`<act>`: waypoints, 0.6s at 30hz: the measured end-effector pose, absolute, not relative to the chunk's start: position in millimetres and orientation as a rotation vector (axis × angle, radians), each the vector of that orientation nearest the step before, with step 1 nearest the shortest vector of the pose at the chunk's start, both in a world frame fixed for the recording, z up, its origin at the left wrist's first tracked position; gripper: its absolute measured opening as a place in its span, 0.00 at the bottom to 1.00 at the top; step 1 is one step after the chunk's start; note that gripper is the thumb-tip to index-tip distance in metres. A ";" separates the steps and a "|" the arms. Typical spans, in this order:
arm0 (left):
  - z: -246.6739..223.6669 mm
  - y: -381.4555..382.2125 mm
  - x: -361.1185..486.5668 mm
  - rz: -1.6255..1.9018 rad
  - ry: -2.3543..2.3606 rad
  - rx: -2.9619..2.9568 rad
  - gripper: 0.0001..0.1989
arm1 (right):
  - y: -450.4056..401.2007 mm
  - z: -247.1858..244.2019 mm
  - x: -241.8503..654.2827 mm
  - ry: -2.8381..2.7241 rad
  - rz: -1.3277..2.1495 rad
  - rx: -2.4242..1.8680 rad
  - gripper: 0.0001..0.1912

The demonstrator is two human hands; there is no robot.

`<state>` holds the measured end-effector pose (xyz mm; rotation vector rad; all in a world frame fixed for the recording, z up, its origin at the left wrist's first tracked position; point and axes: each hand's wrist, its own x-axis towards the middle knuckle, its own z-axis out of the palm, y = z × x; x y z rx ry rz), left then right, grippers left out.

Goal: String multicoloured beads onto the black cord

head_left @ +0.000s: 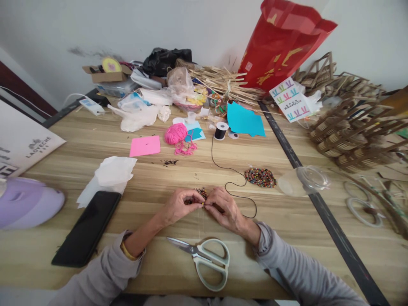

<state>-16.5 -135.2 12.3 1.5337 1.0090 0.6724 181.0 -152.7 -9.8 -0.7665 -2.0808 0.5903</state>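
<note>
My left hand (pixel 178 206) and my right hand (pixel 227 209) meet at the middle of the table's near half, fingertips almost touching. Between them is a strand of small multicoloured beads (pixel 201 193), partly hidden behind the fingers. The left thumb and forefinger pinch the strand near a small yellow bead (pixel 202 204). My right fingertips are pinched together at the same spot; what they grip is too small to make out. Thin pale thread (pixel 200 223) hangs below. Scissors with white handles (pixel 207 259) lie just in front of the hands, blades pointing left.
Black cord (pixel 229 183) runs from a spool (pixel 220 131) past my right hand. A coiled bead strand (pixel 260 177) lies to the right. Pink yarn (pixel 176 134), blue paper (pixel 245 120) and a phone (pixel 87 229) also lie here. Woven baskets (pixel 353 131) crowd the right side.
</note>
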 end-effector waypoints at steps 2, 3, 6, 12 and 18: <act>11.2 -135.4 -16.5 0.685 0.999 1.514 0.05 | -153.0 -10.5 181.0 -2.057 0.612 -0.763 0.01; 10.4 -135.4 -16.6 0.690 0.997 1.507 0.05 | -153.2 -10.8 180.9 -2.046 0.620 -0.759 0.01; 7.2 -135.1 -16.9 0.705 0.984 1.493 0.06 | -153.7 -11.2 180.5 -2.032 0.640 -0.736 0.02; 5.7 -134.0 -17.6 0.718 0.931 1.560 0.06 | -154.0 -9.9 180.7 -2.035 0.640 -0.730 0.03; 11.9 -132.4 -19.6 0.785 0.762 1.704 0.05 | -155.6 -5.1 181.7 -2.122 0.626 -0.671 0.03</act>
